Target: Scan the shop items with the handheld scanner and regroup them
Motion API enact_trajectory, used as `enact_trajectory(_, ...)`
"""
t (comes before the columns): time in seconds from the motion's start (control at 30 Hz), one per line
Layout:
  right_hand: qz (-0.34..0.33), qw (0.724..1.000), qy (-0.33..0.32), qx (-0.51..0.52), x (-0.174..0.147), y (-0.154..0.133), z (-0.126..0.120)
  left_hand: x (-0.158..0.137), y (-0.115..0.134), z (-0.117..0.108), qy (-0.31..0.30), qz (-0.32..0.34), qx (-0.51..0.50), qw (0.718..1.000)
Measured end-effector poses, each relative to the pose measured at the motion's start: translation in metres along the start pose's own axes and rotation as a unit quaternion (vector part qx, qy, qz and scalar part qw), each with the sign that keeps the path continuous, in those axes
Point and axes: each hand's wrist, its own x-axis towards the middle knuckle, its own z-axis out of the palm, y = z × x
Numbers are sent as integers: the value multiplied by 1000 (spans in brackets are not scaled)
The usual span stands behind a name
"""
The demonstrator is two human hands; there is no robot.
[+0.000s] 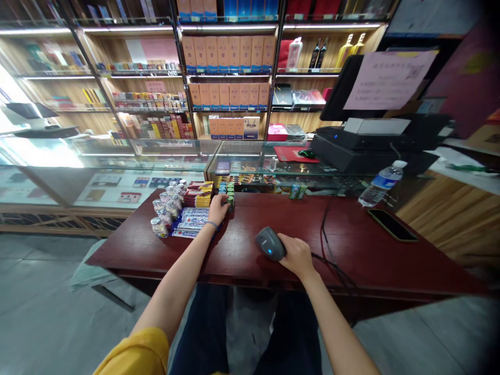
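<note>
The right hand (297,254) is holding a gray scanner (267,240) by its handle, its fingers closing around it, near the front middle of the brown table (238,260). A blue light (269,251) is shining on the scanner, and a black cord (332,264) is trailing off past the hand. The left hand (219,209) is resting by the little green packs (230,191) near the back edge, fingers half curling; I cannot tell if it is gripping one. Blue and white packs (191,221) are lying beside it, and small jars (169,209) are standing farther left.
</note>
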Motion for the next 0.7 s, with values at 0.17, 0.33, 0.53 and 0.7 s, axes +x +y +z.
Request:
enact_trajectory(0.17, 1, 1000, -7, -1, 1, -1, -1, 0, 4, -3, 7, -19, -37, 999)
enact_trajectory(0.33, 8, 1000, -6, -12, 1, 1, -2, -3, 20, -13, 25, -20, -39, 999)
enact_trajectory(0.53, 59, 997, -10, -51, -2, 26, -14, -9, 59, -2, 40, 0, -88, 995)
enact_trajectory(0.7, 130, 987, -11, -92, -8, 62, -31, -13, 97, 41, -10, 11, -152, 988)
